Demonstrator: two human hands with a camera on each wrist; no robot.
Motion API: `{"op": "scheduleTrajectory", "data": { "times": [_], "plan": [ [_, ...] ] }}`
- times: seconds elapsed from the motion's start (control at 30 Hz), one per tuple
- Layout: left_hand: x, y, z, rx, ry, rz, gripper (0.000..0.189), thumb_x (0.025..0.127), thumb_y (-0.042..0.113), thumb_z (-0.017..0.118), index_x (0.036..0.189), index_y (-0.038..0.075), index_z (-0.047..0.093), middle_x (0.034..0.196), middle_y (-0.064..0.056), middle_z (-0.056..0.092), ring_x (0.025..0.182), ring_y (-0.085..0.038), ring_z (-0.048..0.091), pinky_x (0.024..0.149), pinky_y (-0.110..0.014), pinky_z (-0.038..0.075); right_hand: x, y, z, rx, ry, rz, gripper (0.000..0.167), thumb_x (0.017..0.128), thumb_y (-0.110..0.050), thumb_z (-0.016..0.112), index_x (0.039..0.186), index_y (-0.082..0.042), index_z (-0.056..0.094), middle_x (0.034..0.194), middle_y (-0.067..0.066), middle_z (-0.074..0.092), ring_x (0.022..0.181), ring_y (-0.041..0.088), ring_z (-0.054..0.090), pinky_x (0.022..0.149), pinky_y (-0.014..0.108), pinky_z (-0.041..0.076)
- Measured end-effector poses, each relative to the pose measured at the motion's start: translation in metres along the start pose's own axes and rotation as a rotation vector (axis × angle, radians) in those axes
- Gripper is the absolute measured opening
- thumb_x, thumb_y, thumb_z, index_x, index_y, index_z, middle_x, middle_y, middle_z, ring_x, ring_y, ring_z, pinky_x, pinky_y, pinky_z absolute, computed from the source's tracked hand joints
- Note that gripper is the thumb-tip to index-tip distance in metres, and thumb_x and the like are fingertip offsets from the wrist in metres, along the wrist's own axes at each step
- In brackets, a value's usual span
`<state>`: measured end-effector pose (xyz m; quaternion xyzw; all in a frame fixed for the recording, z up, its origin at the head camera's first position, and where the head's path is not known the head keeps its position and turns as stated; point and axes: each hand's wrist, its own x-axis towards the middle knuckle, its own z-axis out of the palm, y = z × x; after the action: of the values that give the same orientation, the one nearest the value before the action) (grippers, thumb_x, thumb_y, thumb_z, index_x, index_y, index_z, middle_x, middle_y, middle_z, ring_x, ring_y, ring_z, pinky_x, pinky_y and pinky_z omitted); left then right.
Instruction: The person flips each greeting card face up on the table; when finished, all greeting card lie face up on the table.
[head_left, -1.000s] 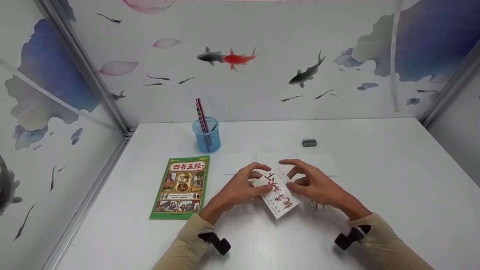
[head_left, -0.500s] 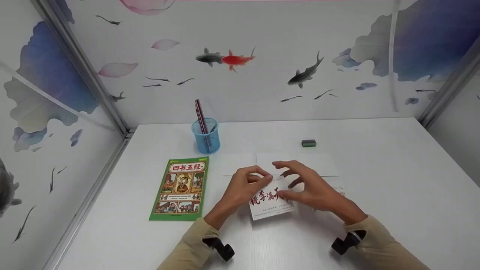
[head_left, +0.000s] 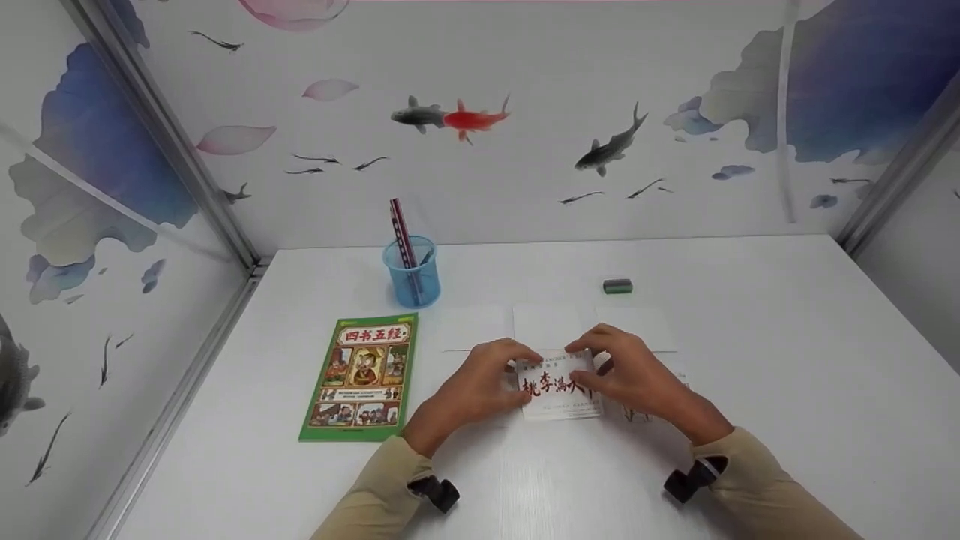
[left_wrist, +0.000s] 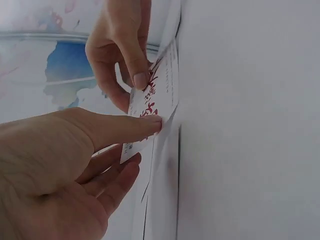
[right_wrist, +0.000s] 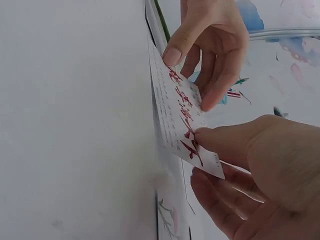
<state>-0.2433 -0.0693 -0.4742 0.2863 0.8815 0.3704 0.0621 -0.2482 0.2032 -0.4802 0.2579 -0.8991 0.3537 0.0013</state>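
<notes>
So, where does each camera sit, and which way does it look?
Head: worn on the person's head, facing forward and down at the white table; the left hand, right hand and beige sleeves show.
Left wrist: worn on that wrist, looking across the red-lettered card toward the right hand; the left hand shows large at lower left.
Right wrist: worn on the other wrist, looking across the card toward the left hand; the right hand shows large at lower right.
Shared: both wrist views show the card and both hands, turned sideways.
</notes>
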Motion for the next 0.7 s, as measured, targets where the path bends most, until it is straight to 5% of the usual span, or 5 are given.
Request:
{"op": "scheduleTrajectory", "data": {
  "times": [0.13,0.3,0.5,0.7],
  "plan": [
    [0.001,0.000,0.002,0.104,-0.014,0.001,0.043,0.094,0.013,0.085,0.135,0.009,0.076,0.141,-0.006,0.072,0.135,-0.025,0.066,0.118,-0.042,0.052,-0.003,-0.002,-0.001,-0.130,-0.070,0.011,0.061,0.087,-0.040,0.093,0.138,-0.012,0.073,0.134,0.004,0.068,0.125,0.028,0.065,0.104,0.052,0.059],
    [0.000,0.002,0.002,0.140,-0.041,0.023,0.034,0.098,0.015,0.081,0.131,0.006,0.078,0.143,-0.008,0.071,0.141,-0.025,0.062,0.124,-0.043,0.047,-0.007,-0.004,-0.002,-0.251,-0.122,0.021,0.065,0.083,-0.045,0.094,0.136,-0.014,0.074,0.131,0.004,0.068,0.121,0.028,0.063,0.102,0.054,0.053],
    [-0.008,-0.002,-0.006,0.137,-0.030,0.096,0.031,0.101,0.018,0.078,0.129,0.005,0.078,0.136,-0.010,0.075,0.135,-0.027,0.066,0.121,-0.046,0.048,-0.004,-0.003,-0.002,-0.248,-0.156,0.037,0.063,0.083,-0.043,0.094,0.136,-0.014,0.075,0.130,0.004,0.067,0.122,0.027,0.062,0.103,0.054,0.051],
    [-0.032,-0.022,-0.029,0.113,0.003,0.113,0.032,0.099,0.014,0.080,0.129,0.003,0.077,0.133,-0.013,0.076,0.133,-0.032,0.067,0.119,-0.052,0.049,-0.002,-0.004,-0.003,-0.241,-0.171,0.073,0.065,0.082,-0.039,0.096,0.138,-0.013,0.074,0.133,0.007,0.067,0.125,0.030,0.061,0.108,0.056,0.048]
  ]
}}
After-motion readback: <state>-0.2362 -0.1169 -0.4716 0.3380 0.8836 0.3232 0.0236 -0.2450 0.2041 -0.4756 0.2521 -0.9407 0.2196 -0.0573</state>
